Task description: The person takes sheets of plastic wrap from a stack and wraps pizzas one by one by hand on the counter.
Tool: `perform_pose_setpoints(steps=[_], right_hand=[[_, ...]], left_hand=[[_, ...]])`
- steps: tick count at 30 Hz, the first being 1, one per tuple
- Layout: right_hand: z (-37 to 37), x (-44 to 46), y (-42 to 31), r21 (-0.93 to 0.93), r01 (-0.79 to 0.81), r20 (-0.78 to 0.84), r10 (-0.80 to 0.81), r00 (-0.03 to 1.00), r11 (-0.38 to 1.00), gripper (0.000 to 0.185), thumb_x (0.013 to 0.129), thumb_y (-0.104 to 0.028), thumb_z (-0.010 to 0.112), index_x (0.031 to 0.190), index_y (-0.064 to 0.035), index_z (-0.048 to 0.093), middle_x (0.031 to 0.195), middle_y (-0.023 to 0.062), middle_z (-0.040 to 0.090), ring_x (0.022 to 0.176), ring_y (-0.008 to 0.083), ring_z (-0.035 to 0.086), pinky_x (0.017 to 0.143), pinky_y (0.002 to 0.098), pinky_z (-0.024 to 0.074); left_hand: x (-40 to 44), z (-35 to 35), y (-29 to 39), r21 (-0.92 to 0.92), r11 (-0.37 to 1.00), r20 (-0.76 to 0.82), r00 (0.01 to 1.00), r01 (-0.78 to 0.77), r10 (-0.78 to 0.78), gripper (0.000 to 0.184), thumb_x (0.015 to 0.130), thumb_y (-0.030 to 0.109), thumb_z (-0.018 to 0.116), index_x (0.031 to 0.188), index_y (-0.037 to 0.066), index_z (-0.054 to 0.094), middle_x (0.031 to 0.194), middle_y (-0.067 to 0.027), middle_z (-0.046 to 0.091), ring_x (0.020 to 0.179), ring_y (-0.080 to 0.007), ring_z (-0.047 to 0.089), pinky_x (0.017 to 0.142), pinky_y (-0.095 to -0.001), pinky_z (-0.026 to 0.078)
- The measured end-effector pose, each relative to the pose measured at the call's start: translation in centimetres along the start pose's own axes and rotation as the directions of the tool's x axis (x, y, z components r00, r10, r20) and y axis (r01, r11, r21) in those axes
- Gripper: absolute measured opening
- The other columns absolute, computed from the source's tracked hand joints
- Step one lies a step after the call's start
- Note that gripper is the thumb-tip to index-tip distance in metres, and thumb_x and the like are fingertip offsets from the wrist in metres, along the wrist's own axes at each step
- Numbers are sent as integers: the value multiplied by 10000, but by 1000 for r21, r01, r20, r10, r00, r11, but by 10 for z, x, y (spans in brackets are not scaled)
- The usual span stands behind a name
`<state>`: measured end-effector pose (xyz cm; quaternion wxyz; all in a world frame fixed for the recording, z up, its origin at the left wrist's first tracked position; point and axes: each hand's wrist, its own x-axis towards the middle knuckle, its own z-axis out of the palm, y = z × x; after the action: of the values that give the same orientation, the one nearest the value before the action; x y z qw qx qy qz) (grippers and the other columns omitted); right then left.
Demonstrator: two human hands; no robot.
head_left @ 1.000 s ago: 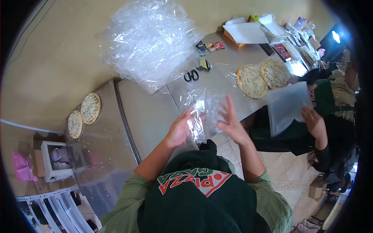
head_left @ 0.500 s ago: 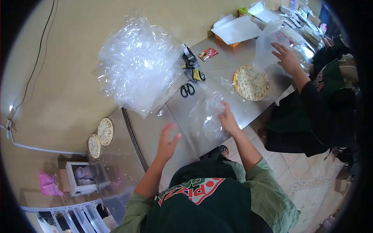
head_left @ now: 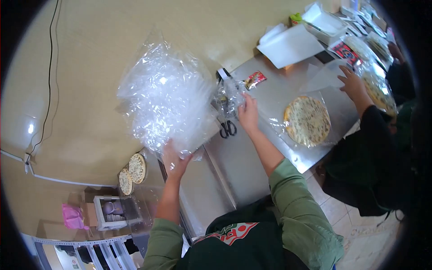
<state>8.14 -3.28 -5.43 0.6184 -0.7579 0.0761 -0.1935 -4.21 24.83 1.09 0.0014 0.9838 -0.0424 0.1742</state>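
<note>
A big heap of clear plastic bags (head_left: 166, 99) stands on the steel table against the wall. My left hand (head_left: 174, 161) is at the heap's lower edge, its fingers partly behind the plastic; whether they grip it I cannot tell. My right hand (head_left: 248, 112) is closed on a crumpled clear bag (head_left: 230, 96), held over the table beside the heap. Just below that bag lie black scissors (head_left: 228, 129). To the right, a round pizza (head_left: 307, 120) rests in clear plastic on the table.
A co-worker's hand (head_left: 353, 85) touches a clear sheet behind the pizza. A red packet (head_left: 255, 79), white papers (head_left: 290, 45) and a bagged pizza (head_left: 379, 92) are farther back. Two pizzas (head_left: 137, 168) lie on the left surface. A white crate (head_left: 110, 212) is lower left.
My left hand has moved forward to the heap's lower edge. My right hand has carried the clear bag forward from the table's front. The co-worker's hand has moved down onto the table.
</note>
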Motion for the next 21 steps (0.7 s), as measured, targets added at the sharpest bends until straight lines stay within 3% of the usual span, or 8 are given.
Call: perform_pose_setpoints(steps=[6, 8, 12, 13, 16, 18, 20, 21], right_hand=[[97, 31, 11, -90, 40, 189, -22, 982, 995, 498, 732, -9, 528, 1193, -186, 462, 1011, 199, 454, 856, 393, 546, 729, 440, 461], [122, 36, 17, -127, 29, 245, 3, 970, 992, 501, 733, -14, 528, 1195, -197, 462, 1016, 202, 454, 856, 397, 552, 732, 445, 466], [171, 51, 47, -284, 170, 463, -21, 886, 943, 419, 779, -98, 525, 1187, -178, 472, 1033, 176, 460, 873, 381, 565, 754, 427, 471], [184, 58, 45, -238, -292, 395, 367, 842, 926, 363, 801, -187, 517, 1152, -100, 480, 1096, 171, 471, 909, 352, 573, 792, 402, 474], [222, 44, 110, -409, 324, 448, -122, 886, 853, 359, 806, -235, 505, 1103, -36, 480, 1130, 195, 497, 940, 334, 578, 833, 382, 466], [249, 38, 134, -440, 203, 357, -37, 933, 875, 333, 798, -207, 510, 1078, -28, 494, 1124, 192, 518, 969, 323, 570, 839, 378, 464], [256, 38, 149, -473, 245, 452, -6, 892, 846, 280, 792, -173, 509, 1029, -25, 517, 1107, 184, 539, 1000, 316, 557, 839, 375, 464], [238, 43, 131, -475, 349, 583, -8, 813, 808, 241, 789, -154, 506, 992, -27, 533, 1092, 176, 548, 1015, 314, 549, 835, 374, 465]], left_hand=[[-8, 58, -59, 121, 991, 76, 995, 55, -65, 577, 697, 236, 678, 1191, 17, 474, 1258, -192, 435, 1192, -355, 376, 1007, -444, 278], [-22, 99, -101, 46, 997, -134, 989, 69, -63, 589, 699, 192, 657, 1214, -2, 447, 1218, -163, 480, 1152, -313, 424, 992, -388, 321], [5, 34, -55, 151, 971, 37, 980, 186, -194, 377, 746, 99, 565, 1110, 5, 540, 1145, -164, 535, 1098, -313, 474, 950, -380, 370], [4, 35, -58, 156, 976, 26, 987, 152, -158, 363, 749, 81, 555, 1104, 5, 546, 1137, -166, 541, 1087, -316, 484, 942, -382, 379], [5, 33, -48, 19, 979, -77, 976, 204, -202, 298, 764, 57, 542, 1055, 1, 570, 1101, -180, 556, 1062, -318, 505, 923, -370, 399], [15, 32, -40, -121, 949, -114, 946, 291, -304, 256, 782, 54, 534, 1028, -4, 577, 1079, -184, 565, 1043, -307, 521, 911, -353, 411], [21, 36, -36, -254, 882, -79, 900, 397, -428, 226, 807, 54, 520, 1017, -11, 572, 1064, -179, 571, 1020, -287, 540, 895, -333, 424], [14, 53, -45, -504, 789, -113, 880, 350, -462, 220, 819, 56, 511, 1021, -12, 567, 1062, -168, 573, 1014, -271, 544, 884, -324, 431]])
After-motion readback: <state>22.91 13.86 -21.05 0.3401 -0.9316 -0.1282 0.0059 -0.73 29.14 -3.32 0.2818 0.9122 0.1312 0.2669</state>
